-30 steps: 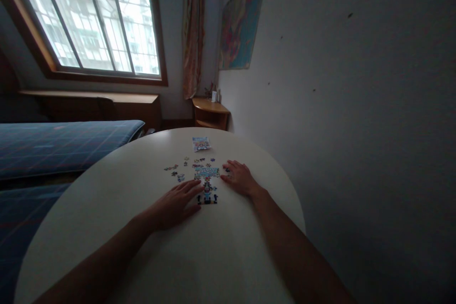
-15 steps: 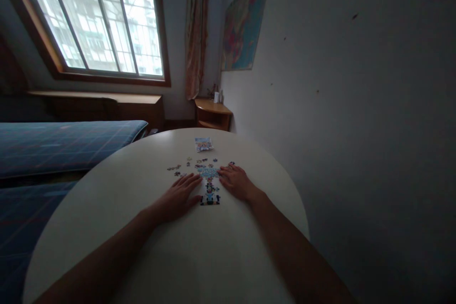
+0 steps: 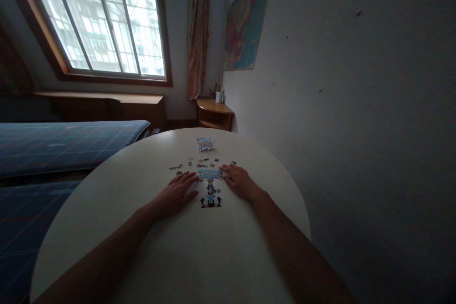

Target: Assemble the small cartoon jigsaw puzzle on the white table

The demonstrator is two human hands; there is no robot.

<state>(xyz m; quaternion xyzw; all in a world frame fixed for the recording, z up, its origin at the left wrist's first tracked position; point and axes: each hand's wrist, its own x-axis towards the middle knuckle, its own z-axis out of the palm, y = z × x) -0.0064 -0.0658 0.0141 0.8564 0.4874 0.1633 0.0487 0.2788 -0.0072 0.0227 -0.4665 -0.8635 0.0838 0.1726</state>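
A partly joined jigsaw puzzle [image 3: 211,187] lies flat on the round white table [image 3: 167,256], with a light blue band across its top and a narrow column below it. My left hand [image 3: 174,195] rests on the table at the puzzle's left side, fingers stretched out and thumb apart. On the other side my right hand [image 3: 239,180] lies with its fingertips at the right end of the blue band; its fingers are extended. Neither hand shows a piece in its grip. Loose puzzle pieces [image 3: 203,160] are scattered beyond the band, some close to my left fingertips.
A small picture packet [image 3: 205,144] lies near the table's far edge. To the left is a bed with a blue plaid mattress [image 3: 71,145]. A wall [image 3: 342,152] runs along the right, and a wooden corner shelf [image 3: 214,106] stands behind the table.
My left hand has drawn slightly left, away from the puzzle, uncovering its left edge. My right hand stays by the blue band. The view has shifted slightly.
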